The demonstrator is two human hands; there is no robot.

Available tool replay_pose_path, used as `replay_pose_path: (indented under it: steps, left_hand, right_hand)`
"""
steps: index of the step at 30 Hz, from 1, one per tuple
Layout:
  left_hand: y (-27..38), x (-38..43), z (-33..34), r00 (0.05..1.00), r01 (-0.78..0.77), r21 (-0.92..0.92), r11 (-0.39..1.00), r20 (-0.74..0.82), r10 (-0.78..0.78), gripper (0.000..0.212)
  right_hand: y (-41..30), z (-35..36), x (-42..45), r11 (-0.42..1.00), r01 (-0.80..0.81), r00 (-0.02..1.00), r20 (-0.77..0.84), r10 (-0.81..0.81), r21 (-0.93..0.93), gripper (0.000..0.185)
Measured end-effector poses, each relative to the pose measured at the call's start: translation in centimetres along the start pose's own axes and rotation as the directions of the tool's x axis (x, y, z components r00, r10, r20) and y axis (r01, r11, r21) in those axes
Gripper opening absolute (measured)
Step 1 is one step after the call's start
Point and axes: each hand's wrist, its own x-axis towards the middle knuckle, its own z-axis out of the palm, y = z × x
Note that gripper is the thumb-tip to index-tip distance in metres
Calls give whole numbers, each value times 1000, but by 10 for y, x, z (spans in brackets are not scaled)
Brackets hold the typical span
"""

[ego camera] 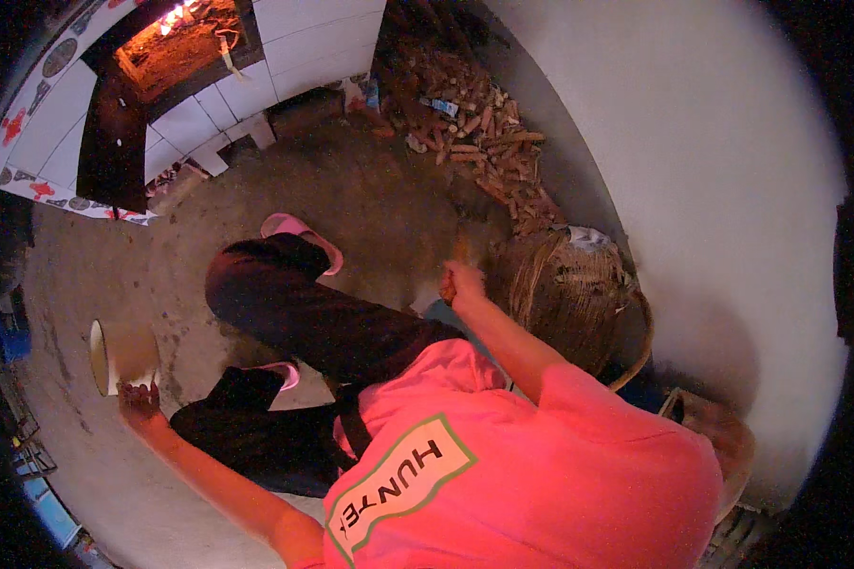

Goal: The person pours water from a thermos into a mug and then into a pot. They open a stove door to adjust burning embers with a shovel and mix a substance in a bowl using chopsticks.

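Observation:
My left hand (pixel 139 400), at the far left, grips the rim of a pale cylindrical container (pixel 134 350), which is tilted on its side above the floor. My right hand (pixel 464 283) is closed around a short orange-brown piece, perhaps a corn cob (pixel 447 290); it is blurred and partly hidden by the fingers. Just right of that hand stands a woven basket (pixel 576 299) with a curved handle. At the top left, a fire (pixel 178 18) burns inside the opening of a white tiled stove (pixel 320 43).
A heap of corn cobs (pixel 480 135) lies against the pale wall (pixel 690 142), with a small blue-and-white packet (pixel 440 107) on it. A dark panel (pixel 114 142) is at the stove's front. Another basket (pixel 726 441) is at the lower right. Blue items (pixel 53 508) lie at the lower left.

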Motion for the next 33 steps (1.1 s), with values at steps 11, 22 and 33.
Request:
replay_pose_path:
  steps: [11, 22, 33]
  left_hand:
    - [11, -17, 9, 996, -6, 48, 999, -92, 10, 23]
    - [14, -2, -31, 999, 2, 110, 994, -51, 4, 19]
    - [6, -8, -9, 996, 0, 19, 1000, -85, 2, 18]
  right_hand:
    - [55, -33, 146, 959, -113, 991, -37, 127, 261, 20]
    - [-113, -20, 252, 940, 36, 997, -77, -10, 338, 17]
    - [-78, -10, 201, 882, 470, 857, -261, -445, 38, 13]
